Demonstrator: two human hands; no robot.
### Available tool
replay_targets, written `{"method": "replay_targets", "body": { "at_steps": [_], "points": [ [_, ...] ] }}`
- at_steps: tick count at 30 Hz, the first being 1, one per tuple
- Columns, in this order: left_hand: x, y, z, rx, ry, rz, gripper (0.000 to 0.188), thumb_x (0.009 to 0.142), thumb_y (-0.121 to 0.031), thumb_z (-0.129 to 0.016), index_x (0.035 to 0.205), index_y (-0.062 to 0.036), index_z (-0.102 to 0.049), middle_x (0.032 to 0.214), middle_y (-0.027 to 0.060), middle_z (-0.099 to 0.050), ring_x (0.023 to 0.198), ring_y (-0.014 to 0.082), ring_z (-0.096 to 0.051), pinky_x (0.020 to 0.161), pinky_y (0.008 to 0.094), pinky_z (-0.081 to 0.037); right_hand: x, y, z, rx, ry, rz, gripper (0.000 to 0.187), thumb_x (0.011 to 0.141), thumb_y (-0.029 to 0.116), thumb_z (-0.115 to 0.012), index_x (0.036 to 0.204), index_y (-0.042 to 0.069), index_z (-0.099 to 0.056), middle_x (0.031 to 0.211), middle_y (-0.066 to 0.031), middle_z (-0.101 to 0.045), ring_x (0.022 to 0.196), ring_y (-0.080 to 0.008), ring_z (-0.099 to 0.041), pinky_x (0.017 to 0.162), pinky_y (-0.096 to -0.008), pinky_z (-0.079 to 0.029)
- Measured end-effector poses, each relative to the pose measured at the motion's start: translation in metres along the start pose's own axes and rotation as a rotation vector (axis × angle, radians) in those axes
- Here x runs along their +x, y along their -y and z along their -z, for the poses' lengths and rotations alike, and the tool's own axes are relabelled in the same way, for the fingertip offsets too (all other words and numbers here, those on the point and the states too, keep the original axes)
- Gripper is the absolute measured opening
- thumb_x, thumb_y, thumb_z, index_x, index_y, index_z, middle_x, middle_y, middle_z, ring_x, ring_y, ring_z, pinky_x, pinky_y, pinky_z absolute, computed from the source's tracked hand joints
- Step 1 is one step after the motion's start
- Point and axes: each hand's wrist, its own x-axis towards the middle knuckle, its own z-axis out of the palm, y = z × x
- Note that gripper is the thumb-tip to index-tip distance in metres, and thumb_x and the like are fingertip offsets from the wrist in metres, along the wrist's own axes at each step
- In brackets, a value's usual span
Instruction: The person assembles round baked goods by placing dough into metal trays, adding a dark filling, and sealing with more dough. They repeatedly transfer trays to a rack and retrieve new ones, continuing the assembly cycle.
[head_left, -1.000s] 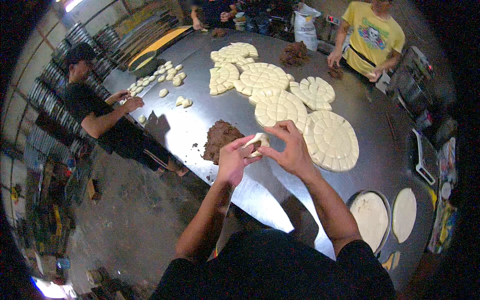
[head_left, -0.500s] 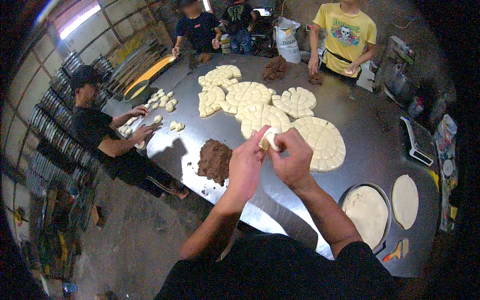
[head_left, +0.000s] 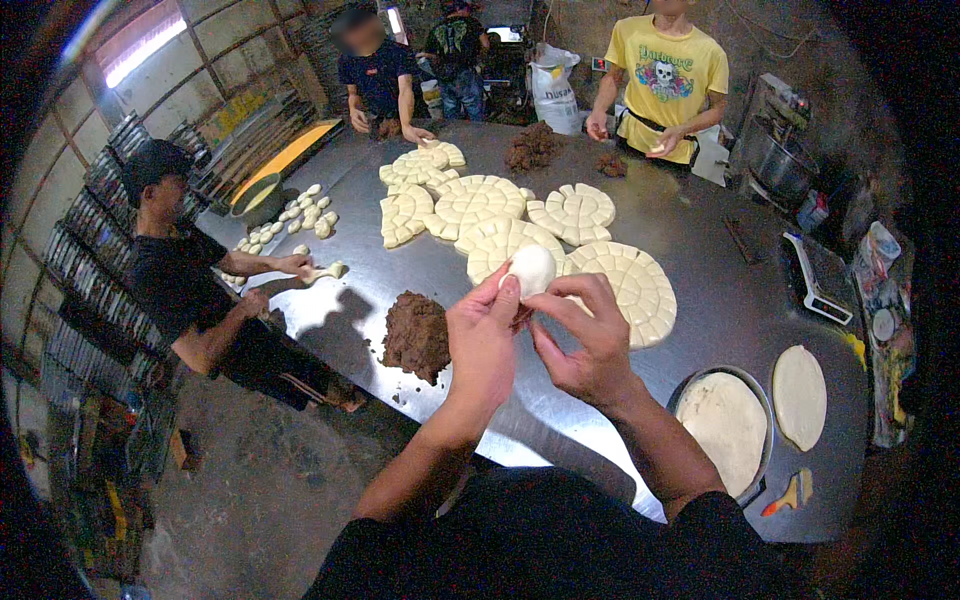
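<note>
My left hand [head_left: 482, 335] is closed round a smooth white dough ball [head_left: 533, 268], its thumb pressed on the near side. My right hand [head_left: 592, 345] has its thumb and index fingertips curled in at the lower right of the ball, touching it. A bit of brown shows under the ball between the hands. Beside my left hand lies a mound of crumbly brown filling [head_left: 417, 337] on the metal table [head_left: 740, 290]. Beyond my hands are several flat rounds of pale dough scored into pieces, among them a large one [head_left: 640, 300] just past my right hand.
A pan of dough [head_left: 722, 425], a flat dough disc [head_left: 800, 397] and a brush [head_left: 790, 493] lie at the right, with a scale [head_left: 818, 278] farther back. At the left a person in black [head_left: 200, 270] handles dough near small dough balls [head_left: 310, 212]. Other people stand across the table.
The dough between my hands has turned and now shows a smooth round top. My right fingers have shifted from its top to its lower side. The person at left now stretches a dough piece.
</note>
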Motion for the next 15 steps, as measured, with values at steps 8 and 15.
{"method": "replay_targets", "body": {
  "at_steps": [8,15],
  "points": [
    [-0.004,0.003,-0.009,0.616,0.203,-0.128,0.035,0.104,-0.025,-0.046,0.115,0.0041,-0.063,0.100,0.0141,-0.070,0.077,0.0173,-0.062,0.072,0.0332,-0.050,-0.012,-0.005,0.007,-0.145,-0.040,-0.055,0.031,0.066,-0.004,-0.073,0.095,0.006,-0.067,0.087,-0.0098,-0.058,0.079,-0.0241,-0.060,0.068,-0.0341,-0.048],
    [0.002,0.086,0.078,0.954,0.066,-0.238,0.019,0.088,-0.002,-0.066,0.107,-0.0027,-0.063,0.079,0.0082,-0.069,0.068,0.0138,-0.063,0.063,0.0277,-0.049,-0.117,-0.001,0.026,0.104,0.255,-0.465,0.032,0.071,-0.003,-0.067,0.102,0.007,-0.072,0.113,-0.0141,-0.063,0.091,-0.0258,-0.062,0.078,-0.0337,-0.050]
  ]
}}
